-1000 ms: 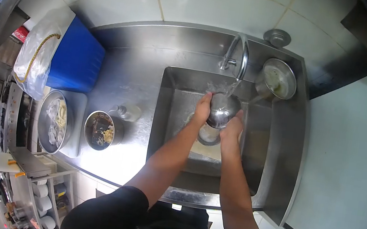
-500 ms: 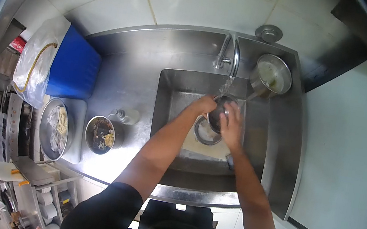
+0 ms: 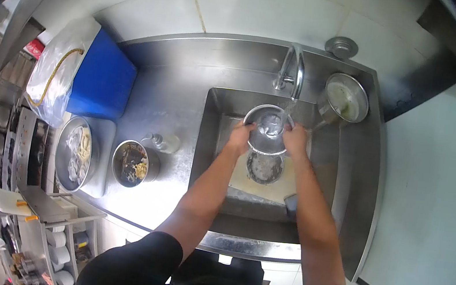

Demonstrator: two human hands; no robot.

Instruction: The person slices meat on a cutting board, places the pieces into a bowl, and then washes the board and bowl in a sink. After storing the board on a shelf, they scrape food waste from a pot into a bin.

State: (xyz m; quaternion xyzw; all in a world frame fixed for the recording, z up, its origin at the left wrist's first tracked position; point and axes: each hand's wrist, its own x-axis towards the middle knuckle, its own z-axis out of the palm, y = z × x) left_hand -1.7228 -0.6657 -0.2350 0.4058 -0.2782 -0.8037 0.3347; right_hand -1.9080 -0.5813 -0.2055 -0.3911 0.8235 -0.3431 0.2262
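Observation:
Both hands hold a round metal bowl by its rim under the faucet (image 3: 294, 73), inside the steel sink (image 3: 248, 208). My left hand (image 3: 240, 135) grips the left side of the metal bowl (image 3: 266, 142), and my right hand (image 3: 296, 140) grips its right side. Water runs from the spout into the bowl, whose open side faces up. Just below it, a second round metal dish (image 3: 264, 168) lies on a pale board (image 3: 245, 184) in the sink. A grey block-like item (image 3: 290, 204) rests at the board's right edge.
Behind the sink at right stands a pot with cloudy liquid (image 3: 345, 98). On the left counter are a pot of food scraps (image 3: 132, 165), a clear pump bottle (image 3: 166, 143), a large bowl (image 3: 76, 155) and a blue box (image 3: 102, 75).
The bowl has turned from tilted to open side up. My right hand has moved from its surface to the right rim, and my left hand has shifted to the left rim.

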